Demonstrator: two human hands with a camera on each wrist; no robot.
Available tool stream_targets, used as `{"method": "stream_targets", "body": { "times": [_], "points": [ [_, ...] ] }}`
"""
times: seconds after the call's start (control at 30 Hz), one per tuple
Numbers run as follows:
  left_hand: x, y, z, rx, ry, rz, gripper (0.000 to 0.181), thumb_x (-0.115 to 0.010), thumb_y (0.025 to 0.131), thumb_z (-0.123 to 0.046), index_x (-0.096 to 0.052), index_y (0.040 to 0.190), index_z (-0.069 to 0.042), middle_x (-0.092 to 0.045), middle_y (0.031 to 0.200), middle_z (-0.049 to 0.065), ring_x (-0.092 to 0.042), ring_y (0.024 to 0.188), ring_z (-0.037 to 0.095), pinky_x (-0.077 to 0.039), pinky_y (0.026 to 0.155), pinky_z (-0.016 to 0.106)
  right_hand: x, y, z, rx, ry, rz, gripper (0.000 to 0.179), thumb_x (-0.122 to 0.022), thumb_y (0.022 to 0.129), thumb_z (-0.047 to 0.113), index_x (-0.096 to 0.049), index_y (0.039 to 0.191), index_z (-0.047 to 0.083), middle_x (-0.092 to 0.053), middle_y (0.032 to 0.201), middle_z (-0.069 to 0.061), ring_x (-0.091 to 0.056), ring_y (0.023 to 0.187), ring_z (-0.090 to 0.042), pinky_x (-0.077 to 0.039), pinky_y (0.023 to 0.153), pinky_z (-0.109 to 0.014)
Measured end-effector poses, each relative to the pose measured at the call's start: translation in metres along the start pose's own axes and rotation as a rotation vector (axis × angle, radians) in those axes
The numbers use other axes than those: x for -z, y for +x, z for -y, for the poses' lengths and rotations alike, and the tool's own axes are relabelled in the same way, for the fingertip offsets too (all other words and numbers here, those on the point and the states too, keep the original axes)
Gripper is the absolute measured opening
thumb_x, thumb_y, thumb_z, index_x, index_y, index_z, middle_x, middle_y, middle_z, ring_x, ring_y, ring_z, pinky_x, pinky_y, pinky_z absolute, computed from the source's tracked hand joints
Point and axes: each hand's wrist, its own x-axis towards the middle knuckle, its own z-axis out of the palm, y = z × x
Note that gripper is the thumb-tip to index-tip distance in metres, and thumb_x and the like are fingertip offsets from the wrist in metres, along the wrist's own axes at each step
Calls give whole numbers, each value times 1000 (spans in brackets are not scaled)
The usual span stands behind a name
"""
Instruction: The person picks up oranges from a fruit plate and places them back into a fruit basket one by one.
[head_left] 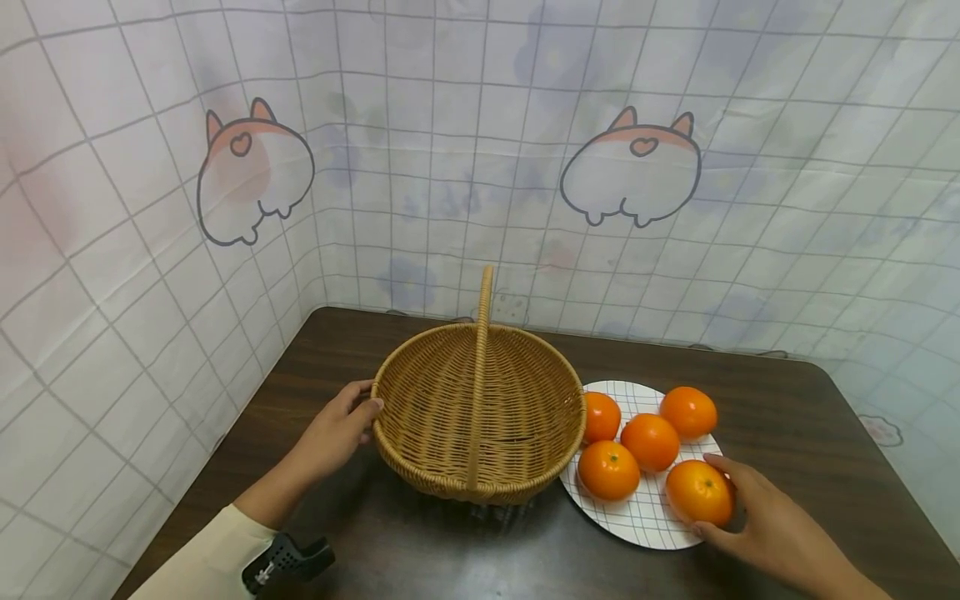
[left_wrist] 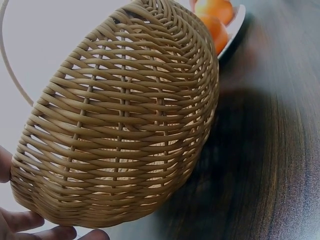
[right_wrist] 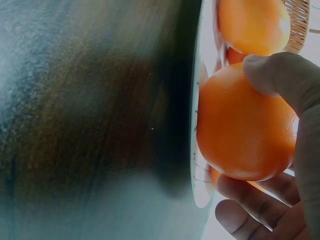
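Observation:
A woven wicker basket (head_left: 427,417) with a tall arched handle stands in the middle of the table, its inside bare. My left hand (head_left: 341,429) grips its left rim, thumb over the edge and fingers below on the outside, as the left wrist view also shows. To the right, several oranges sit on a white plate (head_left: 637,529) with a grid pattern. My right hand (head_left: 772,521) holds the nearest right orange (head_left: 700,493), thumb on one side and fingers on the other. In the right wrist view this orange (right_wrist: 245,125) is close against the plate.
Another orange (head_left: 608,471) lies at the plate's front left, one (head_left: 649,442) in its middle and one (head_left: 688,412) at its back right. The basket's right rim overlaps the plate's left edge. A dark wooden table (head_left: 787,417) meets patterned wall cloth (head_left: 450,208) behind.

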Motion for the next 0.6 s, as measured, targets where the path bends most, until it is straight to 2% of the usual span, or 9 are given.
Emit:
{"method": "stream_targets", "body": {
  "times": [0.23, 0.6],
  "points": [
    [0, 1, 0, -4, -17, -2, 55, -46, 110, -30, -35, 154, 1, -51, 144, 25, -57, 124, 37, -54, 95, 50, 5, 3, -1, 66, 29, -80, 94, -95, 70, 44, -52, 138, -4, -60, 130, -27, -62, 110, -43, -50, 91, -66],
    [0, 2, 2, 2, -32, -8, 55, -47, 109, -29, -36, 153, 2, -51, 143, 25, -58, 121, 35, -55, 93, 49, 23, 8, 3, 107, 25, -126, 91, -92, 74, 46, -52, 141, -1, -61, 127, -25, -63, 105, -40, -53, 84, -64]
  ]
}}
